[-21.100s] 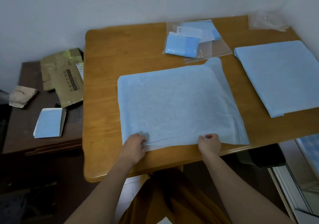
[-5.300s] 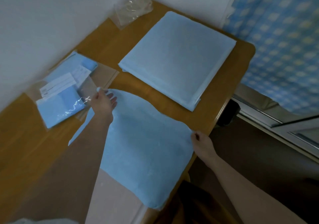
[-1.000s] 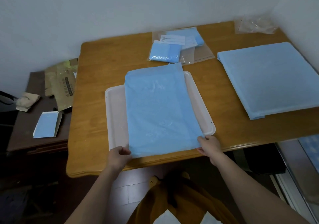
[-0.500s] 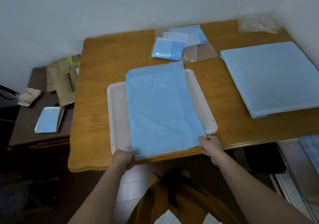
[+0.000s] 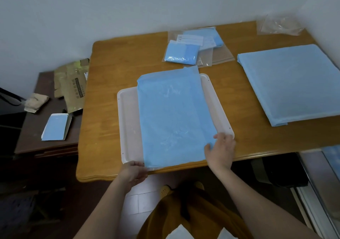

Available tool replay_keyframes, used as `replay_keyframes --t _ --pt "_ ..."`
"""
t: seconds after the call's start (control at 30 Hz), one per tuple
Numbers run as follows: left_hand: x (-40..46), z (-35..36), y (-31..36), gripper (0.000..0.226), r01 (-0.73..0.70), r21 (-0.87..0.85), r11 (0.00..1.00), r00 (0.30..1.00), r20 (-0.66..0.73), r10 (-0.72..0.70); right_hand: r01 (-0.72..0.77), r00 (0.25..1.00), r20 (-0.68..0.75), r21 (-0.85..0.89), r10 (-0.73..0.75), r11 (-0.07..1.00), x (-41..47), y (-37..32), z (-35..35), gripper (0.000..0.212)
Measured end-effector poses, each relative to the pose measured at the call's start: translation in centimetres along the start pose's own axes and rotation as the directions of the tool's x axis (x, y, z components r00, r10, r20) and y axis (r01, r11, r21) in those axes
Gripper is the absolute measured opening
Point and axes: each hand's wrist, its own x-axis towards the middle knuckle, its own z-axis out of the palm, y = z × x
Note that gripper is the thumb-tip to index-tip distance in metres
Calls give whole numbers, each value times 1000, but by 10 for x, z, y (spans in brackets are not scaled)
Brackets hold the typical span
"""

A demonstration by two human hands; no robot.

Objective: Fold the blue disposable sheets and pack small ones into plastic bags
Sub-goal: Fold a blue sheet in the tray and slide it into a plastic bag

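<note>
- L hand [image 5: 134, 172] – grip curled on near-left corner of folded blue sheet [image 5: 174, 117], at the near edge of white tray [image 5: 127, 120]; thumb on top, other fingers under, not visible.
- R hand [image 5: 220, 151] – on sheet's near-right corner, fingers partly bent, thumb on the blue; looks like it pinches the edge but can't tell for sure.
- Sheet lies flat on tray, running away from both grips; far end overhangs tray's far rim, w/ a small flap sticking up at the far-right corner.
- Tray sits on wooden counter [image 5: 114, 84], its near edge at the counter's near edge, bare strip of tray showing left of L grip's side.
- Beyond the grips, past sheet's far end: bagged small sheets [image 5: 181, 54] w/ white labels, on flat clear bags.
- Right of R grip, well apart: stack of large blue sheets [image 5: 292, 82]. Far-right corner: crumpled clear bags [image 5: 279, 26].
- Left of L grip, off the counter: dark side table [image 5: 33, 139] w/ small blue packet [image 5: 55, 127] & brown cardboard [image 5: 73, 85].
</note>
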Motion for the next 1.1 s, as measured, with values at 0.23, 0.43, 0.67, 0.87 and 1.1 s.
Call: replay_keyframes --t 0.23,0.43,0.67,0.87,1.1 --pt "-16 5 -13 13 -180 -41 983 983 -33 179 415 637 612 240 -468 878 -6 -54 36 51" --pt "-20 19 -20 17 -286 -68 956 954 -118 277 619 439 723 188 -534 763 -10 -78 57 70" --pt "-19 28 -27 14 -320 -114 941 931 -224 290 632 482 735 86 -477 770 -11 -97 55 74" --pt "-25 29 -36 19 -295 -219 930 947 -194 255 658 490 742 30 -457 753 -19 -104 58 67" --pt "-24 29 -44 34 -545 166 822 803 -177 569 671 466 762 28 -450 741 -18 -103 58 67"
